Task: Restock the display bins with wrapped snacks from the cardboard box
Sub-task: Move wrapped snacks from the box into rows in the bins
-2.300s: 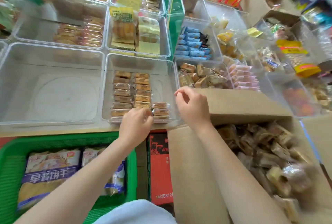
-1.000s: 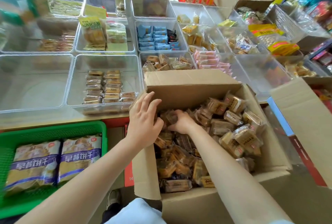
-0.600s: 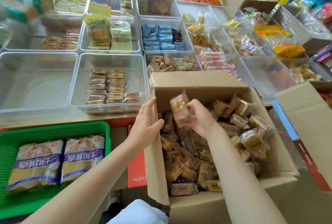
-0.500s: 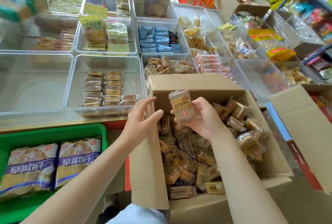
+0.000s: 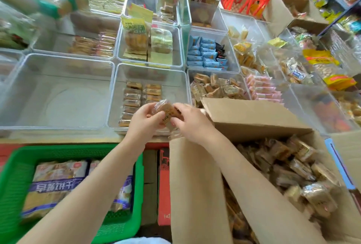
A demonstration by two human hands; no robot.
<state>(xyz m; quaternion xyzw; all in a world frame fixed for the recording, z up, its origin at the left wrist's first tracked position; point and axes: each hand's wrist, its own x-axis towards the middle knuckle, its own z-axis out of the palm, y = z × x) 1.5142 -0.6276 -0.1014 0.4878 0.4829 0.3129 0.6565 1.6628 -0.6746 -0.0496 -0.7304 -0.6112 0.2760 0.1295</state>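
Note:
A clear-wrapped brown snack (image 5: 166, 111) is held between both hands over the front of a clear display bin (image 5: 175, 79). My left hand (image 5: 143, 124) grips its left end and my right hand (image 5: 192, 123) grips its right end. Inside that bin lie two neat rows of similar wrapped snacks (image 5: 140, 97). The open cardboard box (image 5: 197, 185) stands at the lower right, filled with several loose wrapped snacks (image 5: 289, 167). My right forearm crosses over the box's left flap.
An empty clear bin (image 5: 25, 71) sits to the left of the stocked one. More bins of assorted snacks fill the back and right. A green basket (image 5: 15, 165) with biscuit bags stands at the lower left, and a red carton (image 5: 163, 185) sits between basket and box.
My right hand lifted a wrapped snack out of the box and carried it left to the bin's front. My left hand left the box flap and took the snack's other end.

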